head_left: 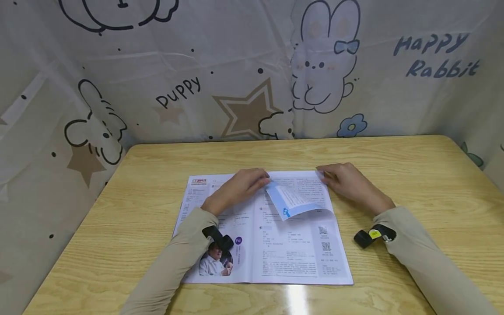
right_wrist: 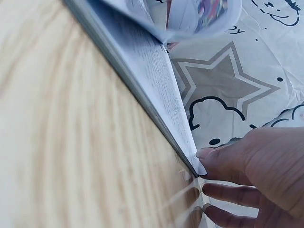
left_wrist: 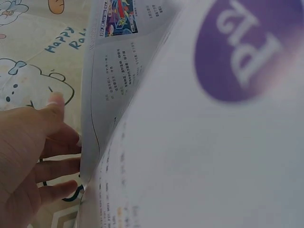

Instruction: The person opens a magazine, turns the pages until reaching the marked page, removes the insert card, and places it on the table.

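Beige sleeves [head_left: 169,258] slant inward; right hand [head_left: 352,183] touches magazine [head_left: 289,247] corner.

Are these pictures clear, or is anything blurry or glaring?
Head view: fairly clear overall, though a white streak of glare shines on the table at the bottom edge. Left wrist view: the purple circle on the near page is out of focus. Right wrist view: the tabletop looks pale and soft, while the brown star behind looks crisper.
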Tool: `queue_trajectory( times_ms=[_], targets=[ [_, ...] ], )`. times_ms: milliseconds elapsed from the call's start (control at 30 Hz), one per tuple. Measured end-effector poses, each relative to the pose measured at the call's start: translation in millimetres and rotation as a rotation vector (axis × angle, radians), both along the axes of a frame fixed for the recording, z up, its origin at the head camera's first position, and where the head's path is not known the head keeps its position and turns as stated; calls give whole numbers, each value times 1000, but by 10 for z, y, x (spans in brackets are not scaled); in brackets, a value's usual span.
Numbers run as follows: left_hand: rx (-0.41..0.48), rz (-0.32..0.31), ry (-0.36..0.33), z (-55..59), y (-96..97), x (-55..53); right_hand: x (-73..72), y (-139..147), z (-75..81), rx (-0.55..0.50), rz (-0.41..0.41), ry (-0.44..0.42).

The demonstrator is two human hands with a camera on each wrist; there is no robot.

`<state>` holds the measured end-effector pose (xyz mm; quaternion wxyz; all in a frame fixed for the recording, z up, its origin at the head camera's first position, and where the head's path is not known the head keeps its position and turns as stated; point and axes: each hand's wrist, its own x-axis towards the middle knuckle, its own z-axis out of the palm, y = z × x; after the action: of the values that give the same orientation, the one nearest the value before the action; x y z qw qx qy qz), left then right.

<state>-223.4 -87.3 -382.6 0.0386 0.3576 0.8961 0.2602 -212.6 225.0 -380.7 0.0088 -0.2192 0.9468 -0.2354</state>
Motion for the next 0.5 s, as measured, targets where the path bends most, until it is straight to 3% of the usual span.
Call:
queue_trajectory(
  times_ms=[233, 400, 500],
  targets=[
    [2, 19, -11, 17, 12, 2, -4, 9, -21, -1, -2, 8],
    [11, -17, -11, 27, 1, -12, 4, 9, -23, -4, 2, 6],
    [-45, -51, -1, 40, 0, -19, 8, 6, -26, 2, 0, 10]
  ],
)
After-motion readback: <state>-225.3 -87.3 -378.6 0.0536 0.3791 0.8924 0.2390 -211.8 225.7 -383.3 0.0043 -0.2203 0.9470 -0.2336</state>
